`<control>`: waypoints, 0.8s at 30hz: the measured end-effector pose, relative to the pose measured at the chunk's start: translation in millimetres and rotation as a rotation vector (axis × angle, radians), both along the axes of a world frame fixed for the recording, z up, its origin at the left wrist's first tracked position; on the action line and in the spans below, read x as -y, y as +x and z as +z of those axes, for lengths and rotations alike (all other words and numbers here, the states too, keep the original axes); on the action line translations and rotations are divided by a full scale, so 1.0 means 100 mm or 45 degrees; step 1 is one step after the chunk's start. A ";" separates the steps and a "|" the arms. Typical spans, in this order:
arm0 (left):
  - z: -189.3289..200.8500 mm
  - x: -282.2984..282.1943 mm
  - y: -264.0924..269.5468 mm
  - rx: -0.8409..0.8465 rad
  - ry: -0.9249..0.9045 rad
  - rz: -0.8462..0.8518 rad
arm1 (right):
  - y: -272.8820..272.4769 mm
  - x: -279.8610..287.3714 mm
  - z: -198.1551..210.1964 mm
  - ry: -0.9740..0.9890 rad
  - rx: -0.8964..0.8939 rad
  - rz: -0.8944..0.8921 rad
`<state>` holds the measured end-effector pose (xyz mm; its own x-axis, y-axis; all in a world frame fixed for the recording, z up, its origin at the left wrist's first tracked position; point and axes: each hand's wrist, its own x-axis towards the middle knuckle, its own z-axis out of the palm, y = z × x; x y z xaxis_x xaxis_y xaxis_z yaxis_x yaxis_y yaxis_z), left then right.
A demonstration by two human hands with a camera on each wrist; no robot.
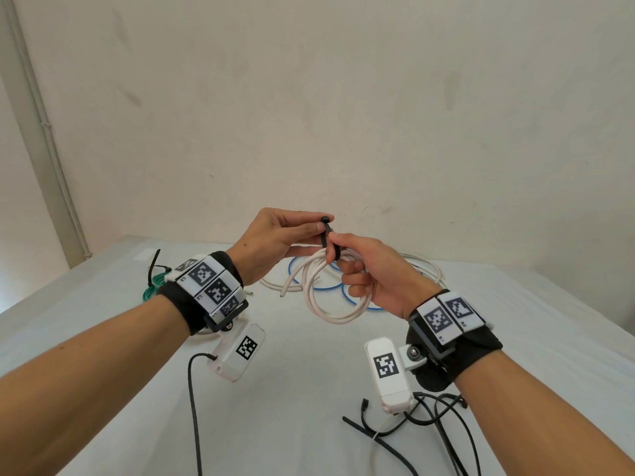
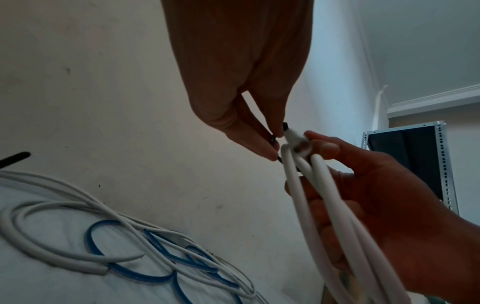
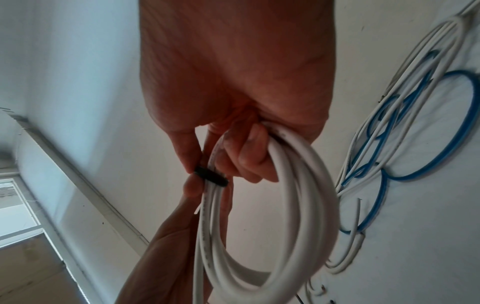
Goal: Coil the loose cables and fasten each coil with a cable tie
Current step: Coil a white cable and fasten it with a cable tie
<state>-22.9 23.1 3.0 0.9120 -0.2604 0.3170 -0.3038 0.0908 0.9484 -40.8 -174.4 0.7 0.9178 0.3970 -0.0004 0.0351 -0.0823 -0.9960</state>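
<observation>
A white cable coil (image 1: pixel 323 304) hangs in the air above the table. My right hand (image 1: pixel 338 250) grips its top, fingers curled through the loops, and the thumb and forefinger press on a black cable tie (image 1: pixel 327 231) that wraps the strands. My left hand (image 1: pixel 321 230) pinches the upper end of that tie between thumb and fingertips. In the right wrist view the cable tie (image 3: pixel 210 177) crosses the bundled strands of the white cable coil (image 3: pixel 298 205). In the left wrist view the cable tie (image 2: pixel 275 142) shows between my left fingertips, next to the white cable coil (image 2: pixel 309 185).
Loose white cables (image 1: pixel 429 269) and a blue cable (image 1: pixel 348 298) lie tangled on the white table (image 1: pixel 292 389) behind my hands. A green coil (image 1: pixel 151 292) with a black tie sits at the left. Spare black cable ties (image 1: pixel 374 438) lie at the front right.
</observation>
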 end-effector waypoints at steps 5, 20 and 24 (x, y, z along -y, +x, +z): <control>-0.02 0.00 -0.02 -0.001 -0.008 -0.003 | -0.01 0.02 -0.01 0.021 -0.007 -0.007; -0.10 0.04 0.05 0.553 0.469 0.356 | 0.01 0.00 -0.03 -0.003 -0.054 -0.098; -0.06 0.02 0.01 0.478 0.513 0.362 | 0.02 0.01 -0.04 -0.031 -0.019 -0.087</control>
